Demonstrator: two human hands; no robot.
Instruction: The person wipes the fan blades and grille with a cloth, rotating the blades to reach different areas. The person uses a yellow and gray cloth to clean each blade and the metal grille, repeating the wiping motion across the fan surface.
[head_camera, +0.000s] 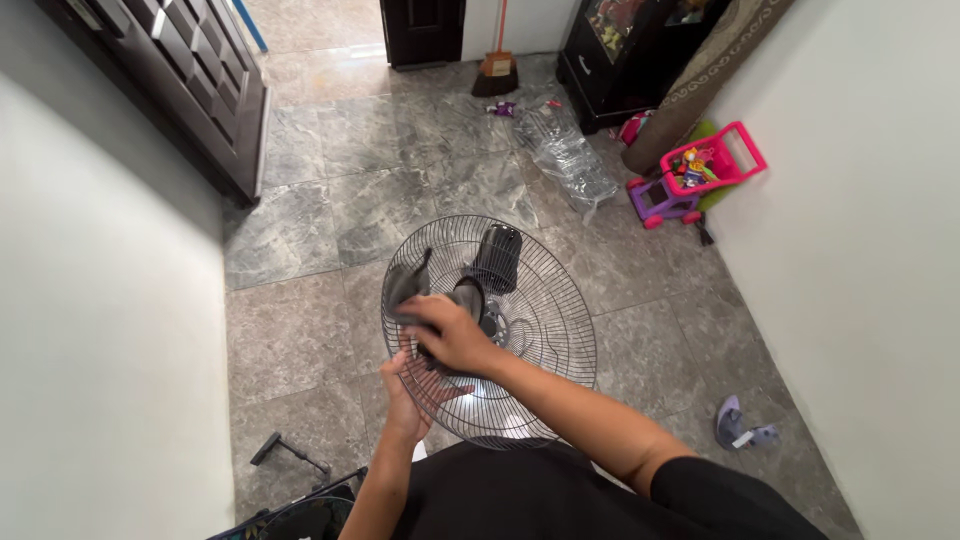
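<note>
Two hands work at a fan grille (545, 330) over the floor: the left hand (408, 395) steadies its near rim, fingers spread, while the right hand (450, 335) grips a dark cloth (408, 285). Firm bracing would help wiping.

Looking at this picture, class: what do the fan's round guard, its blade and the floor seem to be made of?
Fan guard: looks like thin metal wire, dark and slightly glossy; fine spokes run out to a rim.
Blade, under the right hand: probably dark moulded plastic, smooth and matt.
Floor: likely polished stone or ceramic tile; grey veining, grout lines, a soft sheen.
</note>
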